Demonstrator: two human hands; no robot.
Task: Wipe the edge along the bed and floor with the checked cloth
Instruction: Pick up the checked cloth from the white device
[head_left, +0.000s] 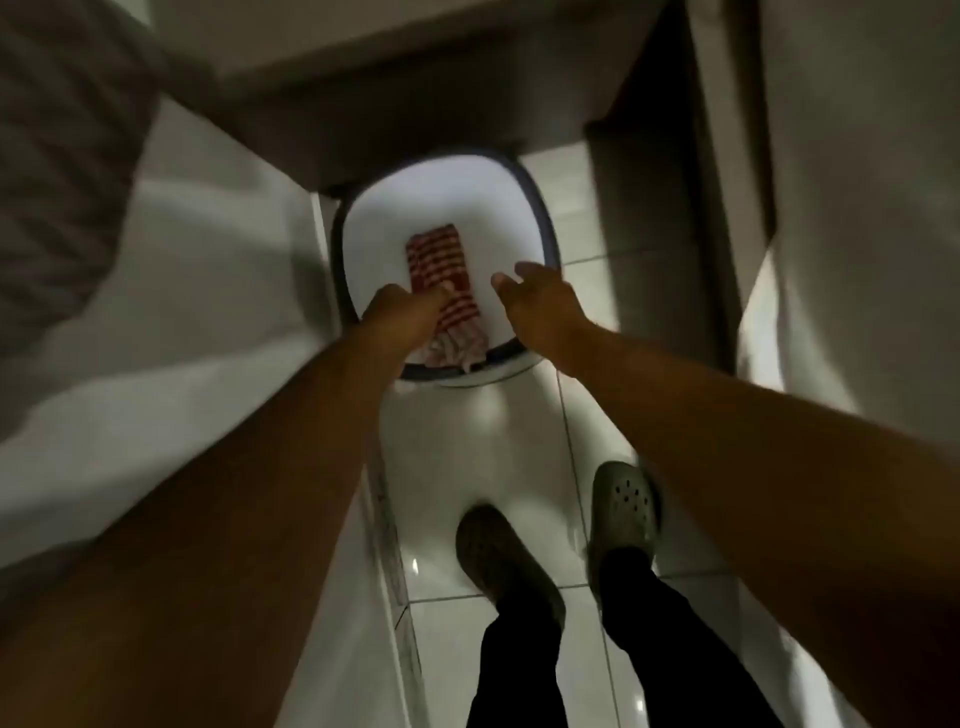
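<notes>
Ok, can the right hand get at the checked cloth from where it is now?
Probably yes. The right hand hovers open just beside the checked cloth, which lies on the white basin. Nothing lies between them; the left hand already touches the cloth's near side.

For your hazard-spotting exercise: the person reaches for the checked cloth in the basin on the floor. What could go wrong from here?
1. The cloth trails over the basin rim, so lifting it may drag or tip the basin.
2. Only the left hand touches it; the right hand hovers open, so the grip may slip.
3. The floor looks glossy and the passage beside the bed is narrow: footing could fail.
</notes>
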